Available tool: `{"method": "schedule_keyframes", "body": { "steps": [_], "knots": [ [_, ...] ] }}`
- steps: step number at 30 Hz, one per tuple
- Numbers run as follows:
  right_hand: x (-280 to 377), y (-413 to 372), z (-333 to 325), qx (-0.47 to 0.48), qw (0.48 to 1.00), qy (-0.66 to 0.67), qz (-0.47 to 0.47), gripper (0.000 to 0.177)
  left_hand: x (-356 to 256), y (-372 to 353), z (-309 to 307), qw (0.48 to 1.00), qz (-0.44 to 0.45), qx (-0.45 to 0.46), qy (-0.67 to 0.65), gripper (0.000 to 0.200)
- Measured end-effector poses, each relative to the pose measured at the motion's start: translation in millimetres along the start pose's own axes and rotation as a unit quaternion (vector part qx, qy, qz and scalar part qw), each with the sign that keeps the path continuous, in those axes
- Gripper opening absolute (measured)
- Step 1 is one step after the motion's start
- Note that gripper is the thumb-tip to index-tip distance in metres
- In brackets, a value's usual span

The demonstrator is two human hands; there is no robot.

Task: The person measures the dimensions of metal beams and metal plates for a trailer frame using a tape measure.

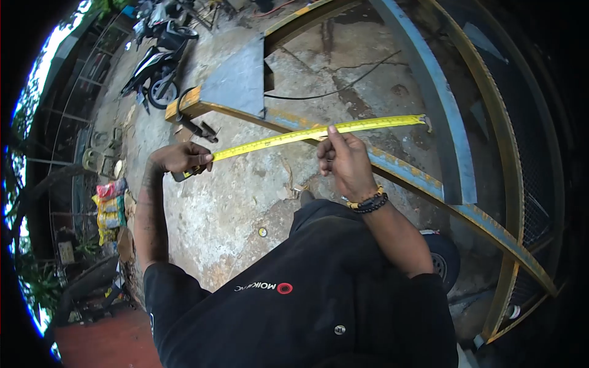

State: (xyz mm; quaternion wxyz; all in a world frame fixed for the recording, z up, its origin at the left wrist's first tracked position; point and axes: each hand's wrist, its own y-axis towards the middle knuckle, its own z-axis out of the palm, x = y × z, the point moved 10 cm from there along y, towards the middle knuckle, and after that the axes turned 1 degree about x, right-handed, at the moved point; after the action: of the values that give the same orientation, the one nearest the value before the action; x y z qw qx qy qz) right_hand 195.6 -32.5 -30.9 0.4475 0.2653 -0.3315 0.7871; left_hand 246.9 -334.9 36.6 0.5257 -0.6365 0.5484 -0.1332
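Observation:
A yellow tape measure [270,142] is pulled out across the view, its blade slightly bowed, with the hooked end free near a blue-grey metal beam. My left hand [182,158] is closed on the tape's case at the left, which mostly hides behind the fingers. My right hand [347,161] pinches the blade between thumb and finger, partway along it. Beneath the blade runs a rusty, blue-streaked steel bar [405,173], with a grey triangular plate [236,80] on its left part. Whether the blade touches the bar cannot be told.
Curved steel frames [491,92] stand at the right, beside a blue-grey beam [438,80]. A wheel [440,260] lies near my right forearm. Motorcycles [161,73] are parked at the upper left, and colourful bags [110,211] sit at the left. A black cable [307,97] crosses the concrete floor.

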Motion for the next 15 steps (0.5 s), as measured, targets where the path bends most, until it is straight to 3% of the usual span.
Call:
{"method": "schedule_keyframes", "body": {
  "steps": [5,9,15],
  "knots": [
    [14.1,21.3,-2.8,-0.031,0.998,0.037,-0.027,0.031,-9.9,27.9,-29.5,0.997,0.047,-0.003,0.057,0.043],
    [20.0,46.3,-9.9,-0.026,0.997,0.059,-0.038,0.019,-0.5,49.7,-44.8,0.999,0.040,0.009,0.024,0.043],
    [25.6,64.2,-20.9,-0.055,0.998,0.040,-0.009,0.013,2.8,63.1,-68.4,0.998,0.049,0.024,0.034,0.044]
  ]
}}
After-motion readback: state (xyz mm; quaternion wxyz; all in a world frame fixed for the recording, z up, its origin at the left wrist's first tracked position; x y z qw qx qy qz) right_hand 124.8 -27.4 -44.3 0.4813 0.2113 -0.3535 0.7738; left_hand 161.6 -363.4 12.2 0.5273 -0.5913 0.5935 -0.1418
